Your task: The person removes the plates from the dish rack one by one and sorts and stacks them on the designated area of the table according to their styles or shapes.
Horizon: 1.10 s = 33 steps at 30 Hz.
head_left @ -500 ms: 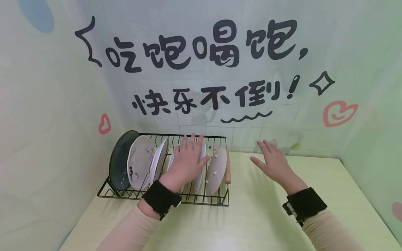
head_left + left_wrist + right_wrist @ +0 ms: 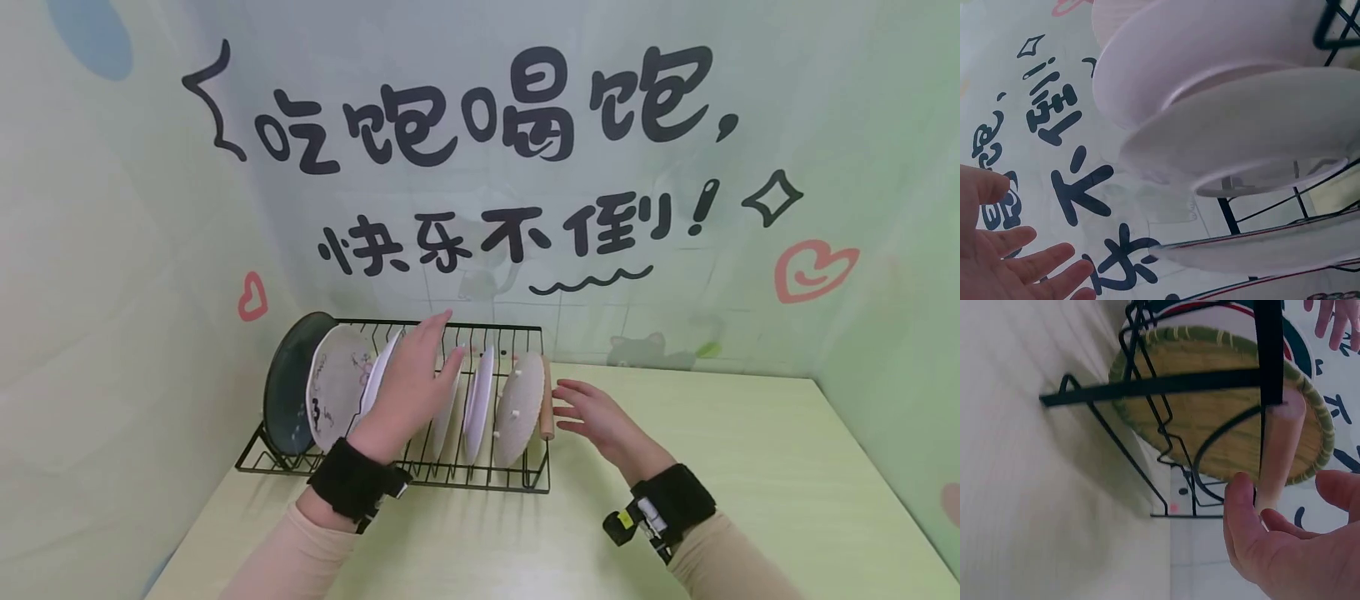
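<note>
A black wire dish rack [image 2: 510, 326] holds upright plates in a row. My left hand [image 2: 405, 383] is over the rack's middle, fingers extended. In the left wrist view that hand [image 2: 1016, 256] holds nothing and stays apart from the white plates [image 2: 1241, 125]. At the rack's right end my right hand [image 2: 603, 421] has its fingers beside the wooden handle [image 2: 547, 408]. From the right wrist view, this hand [image 2: 1310, 556] has its fingers loosely bent near the handle's end; contact is unclear. A round woven tray [image 2: 1210, 359] stands just inside that end.
A dark plate [image 2: 288, 392] and a flower-patterned plate [image 2: 337, 387] lean at the rack's left end, close to the left wall. Behind the rack hangs a backdrop [image 2: 480, 300] with large writing. The pale tabletop [image 2: 750, 467] extends to the right.
My right hand has moved left and down, up to the rack's handle end. My left hand has shifted left and turned, so more of the middle white plates shows.
</note>
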### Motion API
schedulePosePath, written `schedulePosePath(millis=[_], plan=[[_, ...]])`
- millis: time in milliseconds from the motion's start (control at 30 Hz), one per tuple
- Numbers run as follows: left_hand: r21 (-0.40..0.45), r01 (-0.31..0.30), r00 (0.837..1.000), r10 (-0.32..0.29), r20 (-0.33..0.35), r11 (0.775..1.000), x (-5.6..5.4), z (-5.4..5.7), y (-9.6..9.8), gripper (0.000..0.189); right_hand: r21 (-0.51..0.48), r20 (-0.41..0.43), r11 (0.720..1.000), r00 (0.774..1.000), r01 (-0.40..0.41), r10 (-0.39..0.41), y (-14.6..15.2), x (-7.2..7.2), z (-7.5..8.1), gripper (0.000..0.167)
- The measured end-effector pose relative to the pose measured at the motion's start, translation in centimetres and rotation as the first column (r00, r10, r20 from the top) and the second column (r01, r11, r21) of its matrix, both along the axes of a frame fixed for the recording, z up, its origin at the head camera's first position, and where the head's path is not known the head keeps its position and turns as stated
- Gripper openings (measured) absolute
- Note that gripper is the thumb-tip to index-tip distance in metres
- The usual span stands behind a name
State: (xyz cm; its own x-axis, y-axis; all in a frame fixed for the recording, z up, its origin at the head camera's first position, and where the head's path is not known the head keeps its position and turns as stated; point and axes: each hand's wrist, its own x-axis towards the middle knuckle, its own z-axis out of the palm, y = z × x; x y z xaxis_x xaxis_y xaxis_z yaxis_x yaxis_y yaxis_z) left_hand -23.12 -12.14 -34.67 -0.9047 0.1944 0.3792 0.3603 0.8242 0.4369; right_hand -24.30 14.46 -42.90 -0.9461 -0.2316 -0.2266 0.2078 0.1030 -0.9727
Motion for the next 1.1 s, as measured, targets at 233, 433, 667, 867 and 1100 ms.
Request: schedulePosePath(millis=[233,433,667,867,1100], plan=[[0.066,-0.033,0.999,0.035,-0.023,0.997,0.3,0.0,-2.2,0.056,-0.139,0.071,0.989,0.996,0.056,-0.047,-1.5,0.0,-0.8,0.05],[0.1,-0.041,0.999,0.042,-0.004,0.994,0.7,-0.1,-3.1,0.057,-0.196,0.091,0.978,0.994,0.069,-0.052,-1.5,-0.2,-0.9,0.049],[0.097,-0.059,0.998,0.062,-0.023,0.993,1.8,0.3,-4.8,0.058,-0.288,0.11,0.954,0.993,0.082,-0.052,-2.0,-0.2,-1.1,0.048],[0.124,-0.108,0.992,0.116,-0.055,0.986,2.9,-0.1,-6.7,0.055,-0.307,0.127,0.944,0.988,0.122,-0.086,-2.2,-0.1,-1.4,0.047],[0.196,-0.205,0.963,0.233,-0.135,0.959,4.1,0.8,-9.2,0.05,-0.275,0.122,0.953,0.988,0.128,-0.098,-2.0,-0.1,-1.3,0.046]])
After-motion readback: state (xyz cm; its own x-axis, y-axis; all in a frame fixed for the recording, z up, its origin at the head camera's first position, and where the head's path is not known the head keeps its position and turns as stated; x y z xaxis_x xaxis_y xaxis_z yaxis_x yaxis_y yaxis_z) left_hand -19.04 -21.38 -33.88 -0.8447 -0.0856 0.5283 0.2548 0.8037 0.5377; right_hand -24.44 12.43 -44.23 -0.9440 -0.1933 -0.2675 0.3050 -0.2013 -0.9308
